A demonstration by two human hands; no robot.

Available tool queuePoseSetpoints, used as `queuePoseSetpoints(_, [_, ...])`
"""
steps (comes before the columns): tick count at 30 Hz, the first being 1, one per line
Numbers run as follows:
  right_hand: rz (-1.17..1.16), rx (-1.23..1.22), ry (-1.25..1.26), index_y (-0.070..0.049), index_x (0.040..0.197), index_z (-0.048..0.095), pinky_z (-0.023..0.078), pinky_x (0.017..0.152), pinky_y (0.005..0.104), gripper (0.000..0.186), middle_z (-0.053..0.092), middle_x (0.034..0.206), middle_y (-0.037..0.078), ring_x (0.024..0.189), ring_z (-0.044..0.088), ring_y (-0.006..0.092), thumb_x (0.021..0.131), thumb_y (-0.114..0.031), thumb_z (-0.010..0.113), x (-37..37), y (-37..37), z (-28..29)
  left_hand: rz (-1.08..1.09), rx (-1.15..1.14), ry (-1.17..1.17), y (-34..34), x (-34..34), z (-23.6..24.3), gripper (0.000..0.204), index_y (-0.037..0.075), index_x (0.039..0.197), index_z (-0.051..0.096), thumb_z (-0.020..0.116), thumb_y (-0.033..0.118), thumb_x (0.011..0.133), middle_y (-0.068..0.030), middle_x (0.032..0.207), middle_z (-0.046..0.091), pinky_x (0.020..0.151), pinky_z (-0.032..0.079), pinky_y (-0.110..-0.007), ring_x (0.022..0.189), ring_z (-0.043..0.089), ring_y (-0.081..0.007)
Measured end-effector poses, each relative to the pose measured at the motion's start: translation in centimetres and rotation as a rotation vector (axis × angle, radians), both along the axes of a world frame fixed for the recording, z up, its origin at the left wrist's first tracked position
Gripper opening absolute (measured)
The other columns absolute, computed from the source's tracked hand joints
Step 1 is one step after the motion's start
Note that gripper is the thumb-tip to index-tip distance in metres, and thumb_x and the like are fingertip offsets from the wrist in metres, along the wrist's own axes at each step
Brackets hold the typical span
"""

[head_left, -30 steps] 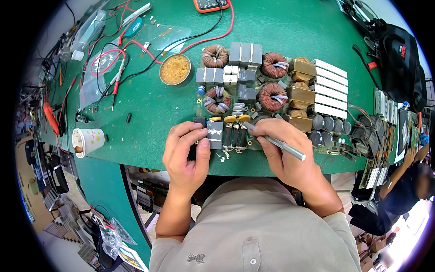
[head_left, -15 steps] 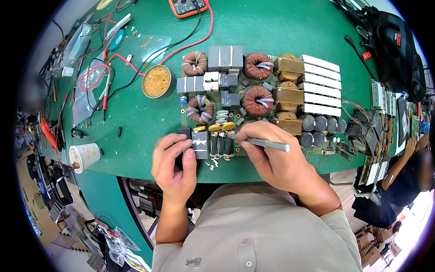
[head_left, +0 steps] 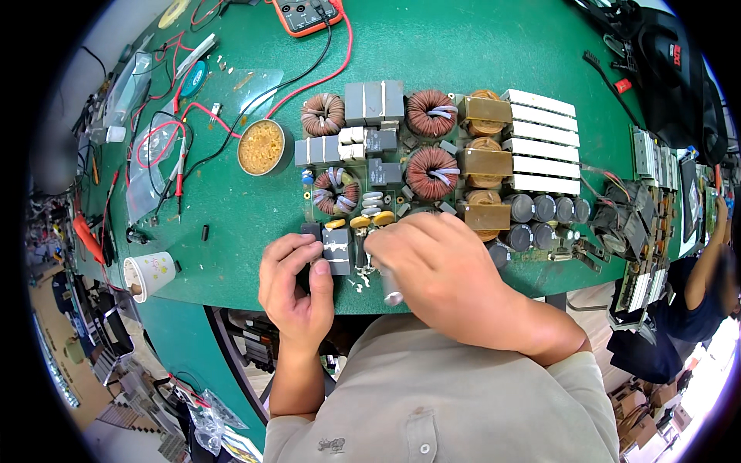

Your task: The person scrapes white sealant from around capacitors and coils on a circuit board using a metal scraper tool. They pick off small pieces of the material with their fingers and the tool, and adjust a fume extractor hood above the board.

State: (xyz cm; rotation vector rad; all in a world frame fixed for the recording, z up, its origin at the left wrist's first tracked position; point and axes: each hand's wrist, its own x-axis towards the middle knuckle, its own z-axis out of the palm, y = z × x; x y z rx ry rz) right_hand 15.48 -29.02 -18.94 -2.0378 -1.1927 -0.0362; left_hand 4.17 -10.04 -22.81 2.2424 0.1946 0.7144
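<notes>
A large circuit board (head_left: 380, 198) crowded with parts lies before me. My left hand (head_left: 297, 282) curls at its near left corner, thumb and forefinger against a grey block capacitor (head_left: 337, 252) streaked with white glue. In my right hand (head_left: 448, 278) is a pen-shaped silver metal tool (head_left: 392, 289), its butt end pointing toward me. The tool's tip is hidden behind my fingers, over the board's near edge beside dark upright parts. White glue crumbs (head_left: 360, 284) lie on the green table by that edge. Yellow disc parts (head_left: 360, 221) stand just beyond.
Left of the board stand a round tin (head_left: 262, 147) of amber material and a paper cup (head_left: 150, 275). Red and black leads run from an orange multimeter (head_left: 307, 15). A fan (head_left: 617, 212) and more boards sit at right, where another person's arm (head_left: 706, 262) shows.
My right hand has moved left and turned, so the tool's butt swings from pointing right to pointing toward me. My left hand stays at the board's corner. The view has shifted slightly.
</notes>
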Motion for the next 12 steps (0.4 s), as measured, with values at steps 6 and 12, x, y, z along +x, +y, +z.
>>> queuePoseSetpoints(6, [-0.023, -0.174, -0.123, -0.010, 0.100, 0.061, 0.043, 0.067, 0.0340, 0.021, 0.058, 0.085, 0.000, 0.080, 0.061, 0.0187, 0.081, -0.017, 0.068, 0.1, 0.9, 1.1, -0.217, -0.165, -0.073, -1.3, 1.4, 5.3, 0.037, -0.005, 0.113, 0.069, 0.082, 0.017, 0.085, -0.0128, 0.091, 0.067, 0.076, 0.052, -0.041, 0.082, 0.063, -0.0276])
queuePoseSetpoints(12, [-0.019, -0.076, -0.119, -0.006, 0.104, 0.068, 0.047, 0.065, 0.0338, 0.027, 0.061, 0.087, 0.003, 0.083, 0.063, 0.0198, 0.080, -0.018, 0.070, 0.4, 0.5, -0.3, -0.356, 0.067, -0.002, -1.3, 4.9, 6.6, 0.029, -0.002, 0.109, 0.073, 0.080, -0.004, 0.081, -0.0132, 0.091, 0.069, 0.069, 0.054, -0.033, 0.075, 0.065, -0.0253])
